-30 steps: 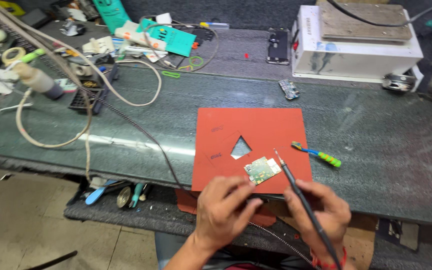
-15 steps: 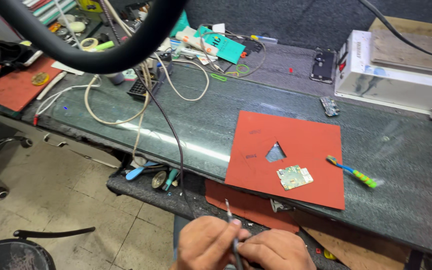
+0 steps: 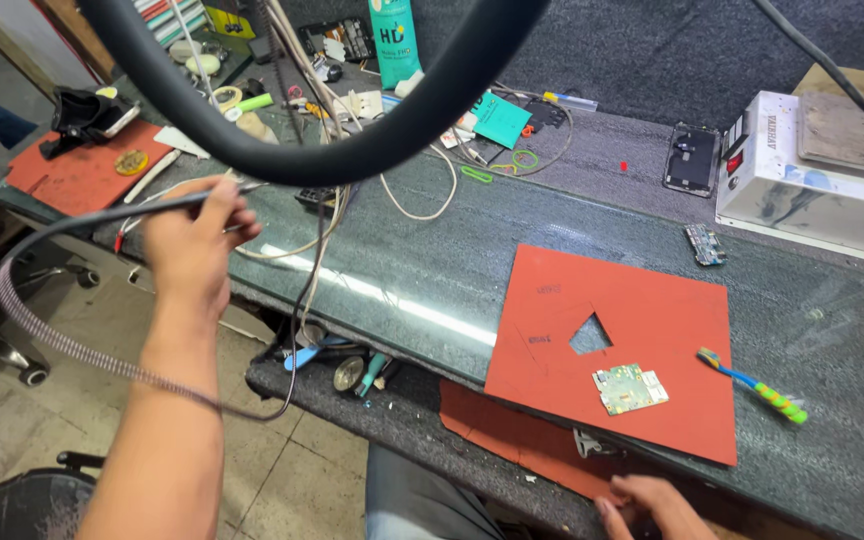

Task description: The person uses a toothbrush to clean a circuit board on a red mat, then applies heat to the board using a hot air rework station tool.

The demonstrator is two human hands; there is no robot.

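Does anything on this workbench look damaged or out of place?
Yes. The red mat has a jagged hole cut through it, just above the small circuit board. Loose cables tangle across the far bench, and a toothbrush lies among the electronics.

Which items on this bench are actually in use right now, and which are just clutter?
In use:
- thin corded pen-shaped tool, held in the left hand
- small green circuit board on the square red mat
- right hand at the bench edge

Lying about:
- green-handled toothbrush
- black phone
- white box-shaped unit
- teal bottle

Even daylight, glare streak, sharp
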